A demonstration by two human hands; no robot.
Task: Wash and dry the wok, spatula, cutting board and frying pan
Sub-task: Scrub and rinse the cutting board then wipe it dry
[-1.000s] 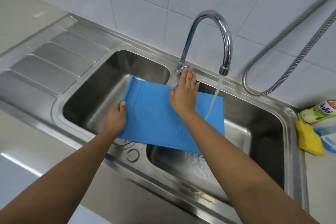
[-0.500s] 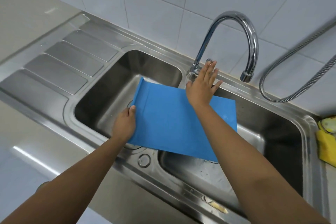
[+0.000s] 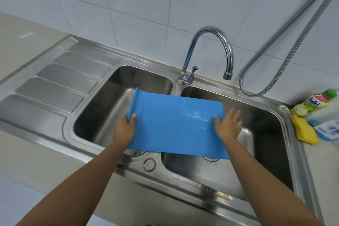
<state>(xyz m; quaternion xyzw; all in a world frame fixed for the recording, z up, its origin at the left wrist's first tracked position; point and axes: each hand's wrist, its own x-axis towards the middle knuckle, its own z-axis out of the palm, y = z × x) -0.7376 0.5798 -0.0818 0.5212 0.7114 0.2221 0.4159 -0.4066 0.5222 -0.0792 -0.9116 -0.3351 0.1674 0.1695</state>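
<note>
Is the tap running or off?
Off. No water falls from the spout; the left hand grips the board and the right hand is at its edge, neither on the lever.

Counted items. Cutting board, blue: one. Hands: two, a left hand and a right hand. Steel sink: one, with two basins, a left basin and a right basin, one ribbed drainer and one round fitting on its front rim. Faucet: one, with one lever. Flexible metal hose: one. On the surface at right: one yellow sponge, one green-capped bottle, one blue-and-white pack.
</note>
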